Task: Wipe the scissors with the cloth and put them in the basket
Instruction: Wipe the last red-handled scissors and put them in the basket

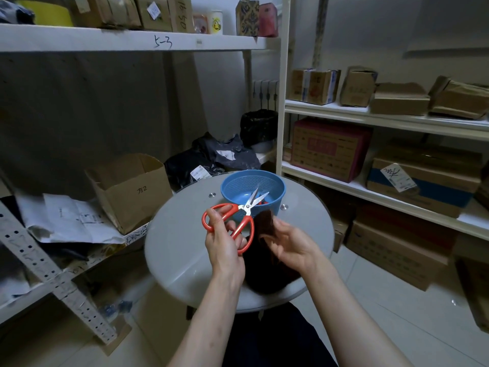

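The left grip [225,245] is closed around the red handles of the scissors [247,207]. It holds them up in the air over the desk [180,234]. The scissors are long from handles to tips. The handles are near the person and to the left. The shiny blades point away from the left grip, up and to the right, at the basket. The blades are a little bit apart.

Just to the right of the left grip is the right grip [288,245]. It holds the dark brown cloth [262,271]. The cloth sits between the two grips and hangs down to the desk. One handle of the scissors is right beside the cloth.

Past both grips, on the far side of the round desk, stands the blue basket [277,200]. Something red lies in it, but it is too hidden to tell what. The blade tips are over the basket.

Farther off are white shelves [370,115] with brown boxes.
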